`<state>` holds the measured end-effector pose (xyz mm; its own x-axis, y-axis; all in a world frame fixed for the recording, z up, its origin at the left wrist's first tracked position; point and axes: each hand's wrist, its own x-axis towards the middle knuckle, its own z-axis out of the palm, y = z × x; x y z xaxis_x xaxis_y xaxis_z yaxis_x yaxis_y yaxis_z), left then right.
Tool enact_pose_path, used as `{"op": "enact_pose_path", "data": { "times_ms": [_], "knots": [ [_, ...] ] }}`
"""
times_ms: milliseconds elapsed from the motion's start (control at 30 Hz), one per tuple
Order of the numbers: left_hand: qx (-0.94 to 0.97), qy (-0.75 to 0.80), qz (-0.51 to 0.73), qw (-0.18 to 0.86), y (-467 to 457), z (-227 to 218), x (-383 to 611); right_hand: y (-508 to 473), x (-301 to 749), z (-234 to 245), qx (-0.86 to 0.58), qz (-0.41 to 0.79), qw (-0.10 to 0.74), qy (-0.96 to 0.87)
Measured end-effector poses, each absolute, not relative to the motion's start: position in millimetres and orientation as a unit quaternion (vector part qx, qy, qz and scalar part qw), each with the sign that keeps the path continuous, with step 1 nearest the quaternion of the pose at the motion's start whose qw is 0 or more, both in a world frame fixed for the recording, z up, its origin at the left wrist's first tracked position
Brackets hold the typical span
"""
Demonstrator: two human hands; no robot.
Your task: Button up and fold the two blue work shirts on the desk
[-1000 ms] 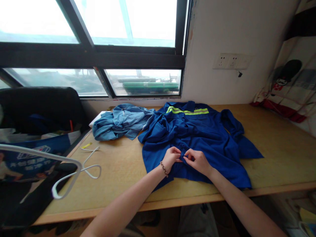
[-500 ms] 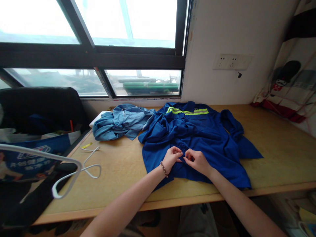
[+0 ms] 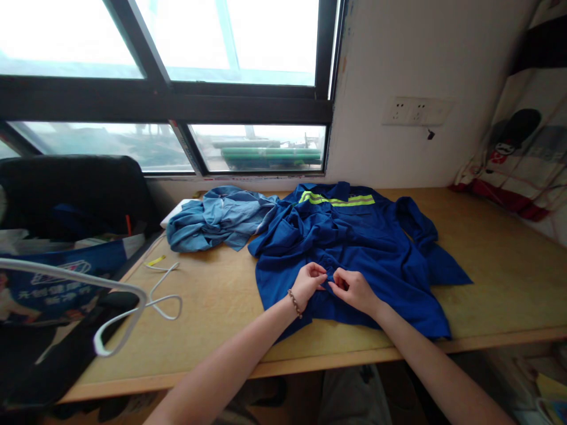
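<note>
A dark blue work jacket (image 3: 354,248) with a yellow-green reflective band near its collar lies spread on the wooden table (image 3: 212,319). My left hand (image 3: 309,282), with a bead bracelet at the wrist, pinches the jacket's front edge. My right hand (image 3: 354,289) pinches the same front edge right beside it. The fingertips of both hands meet over the middle of the jacket, near its lower part. What sits between the fingertips is too small to make out.
A crumpled light blue garment (image 3: 217,221) lies at the back left of the table. A white clothes hanger (image 3: 128,307) sits at the left edge. A dark chair (image 3: 71,189) with bags stands to the left. A patterned cloth (image 3: 518,153) hangs at the right wall.
Both hands stay pinched on the jacket's front edge; the fingers shift only slightly. Nothing else has moved.
</note>
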<state>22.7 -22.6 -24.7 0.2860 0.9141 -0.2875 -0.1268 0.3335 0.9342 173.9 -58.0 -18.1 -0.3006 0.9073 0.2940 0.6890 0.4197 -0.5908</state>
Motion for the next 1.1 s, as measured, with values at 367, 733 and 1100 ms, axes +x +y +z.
{"op": "enact_pose_path", "data": {
  "times_ms": [367,733,1100],
  "knots": [
    [0.464,0.421,0.392,0.674,-25.5,-22.3,25.3,-57.6,175.6,-16.9,-0.507,0.162,0.272,-0.802],
    [0.488,0.398,0.381,0.677,-23.8,-25.7,24.8,-58.2,175.2,-16.6,-0.512,0.149,0.271,-0.801],
    [0.491,0.384,0.396,0.675,-24.2,-25.1,25.6,-58.4,174.9,-16.3,-0.502,0.167,0.272,-0.804]
  ]
}}
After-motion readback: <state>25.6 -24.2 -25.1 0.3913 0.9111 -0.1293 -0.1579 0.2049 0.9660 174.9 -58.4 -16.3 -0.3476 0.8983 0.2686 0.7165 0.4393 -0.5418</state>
